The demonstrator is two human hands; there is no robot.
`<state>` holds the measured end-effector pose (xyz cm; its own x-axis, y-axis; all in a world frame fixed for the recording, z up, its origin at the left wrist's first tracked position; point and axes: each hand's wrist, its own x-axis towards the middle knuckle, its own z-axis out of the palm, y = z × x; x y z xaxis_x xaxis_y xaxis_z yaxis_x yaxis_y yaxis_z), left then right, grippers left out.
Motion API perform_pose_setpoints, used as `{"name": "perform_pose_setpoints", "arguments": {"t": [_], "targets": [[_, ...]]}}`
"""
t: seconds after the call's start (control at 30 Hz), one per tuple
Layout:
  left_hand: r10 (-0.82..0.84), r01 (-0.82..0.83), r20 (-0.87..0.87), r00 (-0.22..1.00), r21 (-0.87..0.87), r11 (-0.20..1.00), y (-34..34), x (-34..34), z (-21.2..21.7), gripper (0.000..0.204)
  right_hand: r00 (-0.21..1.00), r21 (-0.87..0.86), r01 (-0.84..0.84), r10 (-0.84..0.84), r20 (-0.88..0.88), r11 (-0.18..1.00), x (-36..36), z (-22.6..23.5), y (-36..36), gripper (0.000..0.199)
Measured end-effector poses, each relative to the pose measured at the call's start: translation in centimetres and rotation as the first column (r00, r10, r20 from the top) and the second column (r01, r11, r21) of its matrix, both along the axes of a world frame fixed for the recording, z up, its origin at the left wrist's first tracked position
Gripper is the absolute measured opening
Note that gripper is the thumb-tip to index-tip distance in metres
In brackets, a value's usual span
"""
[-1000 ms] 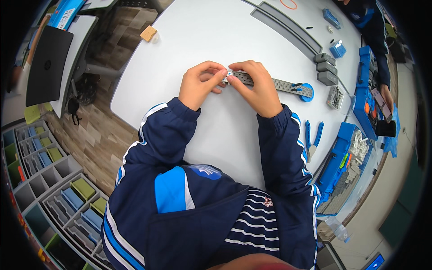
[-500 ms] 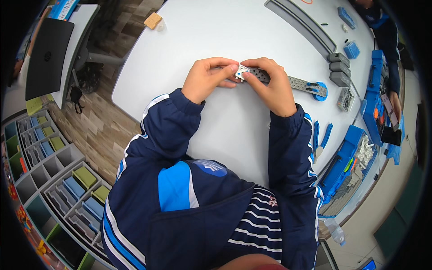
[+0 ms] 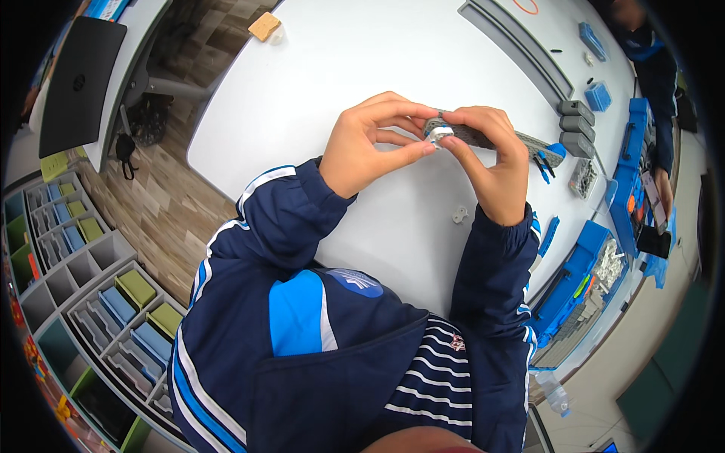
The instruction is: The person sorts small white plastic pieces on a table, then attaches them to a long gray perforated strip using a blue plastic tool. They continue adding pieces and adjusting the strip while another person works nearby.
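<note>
Grey perforated beam (image 3: 472, 136) in right hand (image 3: 497, 164)

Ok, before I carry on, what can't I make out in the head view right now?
In the head view:
- Join between the white piece and grey beam: largely covered by the fingers of the right hand.
- Blue-handled tool: partly hidden by the right sleeve.
- Pale parts in the blue case: too small to tell apart.
- Other person: head blurred, cut off at the top.
</note>
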<state>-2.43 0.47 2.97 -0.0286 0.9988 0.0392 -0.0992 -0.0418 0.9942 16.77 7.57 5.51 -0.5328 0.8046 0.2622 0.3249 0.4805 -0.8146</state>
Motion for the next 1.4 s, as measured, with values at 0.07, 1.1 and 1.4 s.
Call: {"name": "perform_pose_setpoints", "arguments": {"t": [0.07,1.1,1.4], "targets": [[0.002,-0.001,-0.027,1.0,0.046,0.999,0.0,0.1,0.1,0.038,1.0,0.042,0.009,-0.009,0.003,0.999,0.1,0.2,-0.3,0.028],[0.1,-0.08,-0.196,0.976,0.107,0.991,-0.3,0.6,-0.7,0.024,1.0,0.286,0.019,-0.018,-0.006,0.958,-0.8,-1.6,-1.3,0.029],[0.066,-0.076,-0.148,0.987,-0.061,0.995,-0.5,0.7,-0.3,0.022,1.0,0.266,-0.008,0.011,-0.012,0.964,-0.2,-1.4,-1.2,0.033]]}}
